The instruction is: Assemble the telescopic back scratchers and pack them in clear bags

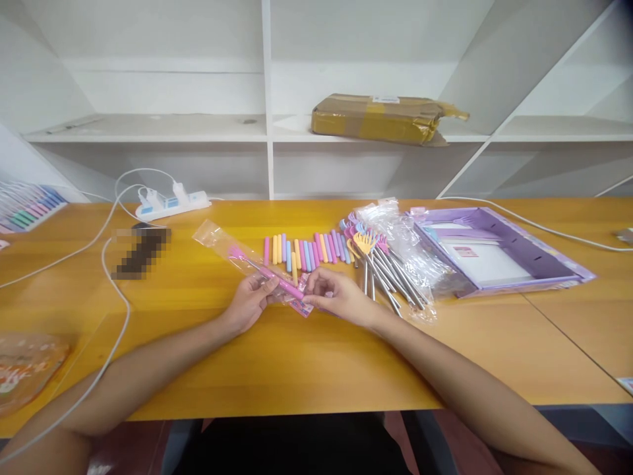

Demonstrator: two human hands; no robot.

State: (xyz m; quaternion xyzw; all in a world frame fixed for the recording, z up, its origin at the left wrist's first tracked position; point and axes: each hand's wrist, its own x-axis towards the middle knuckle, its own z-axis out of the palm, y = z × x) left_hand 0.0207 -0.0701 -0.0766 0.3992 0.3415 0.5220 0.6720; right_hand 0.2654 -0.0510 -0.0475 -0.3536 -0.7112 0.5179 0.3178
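A pink back scratcher [285, 284] lies slantwise inside a clear plastic sleeve [211, 236], its claw end toward the upper left. My left hand [247, 305] is closed around its middle, thumb on top. At the lower end of the handle, my right hand [341, 297] pinches the scratcher and sleeve with bent fingers. A small pink printed card [301, 307] shows beneath the handle, between my hands. Behind them lies a row of loose pink, yellow, blue and purple handles [316, 251]. Right of these is a pile of claw heads on metal rods [390, 277].
Crumpled clear bags [420, 257] lie beside an open purple box [514, 227] on the right. A white power strip [173, 206] with cables sits at the back left, near a pixelated dark object [143, 252]. A taped carton [378, 120] rests on the shelf.
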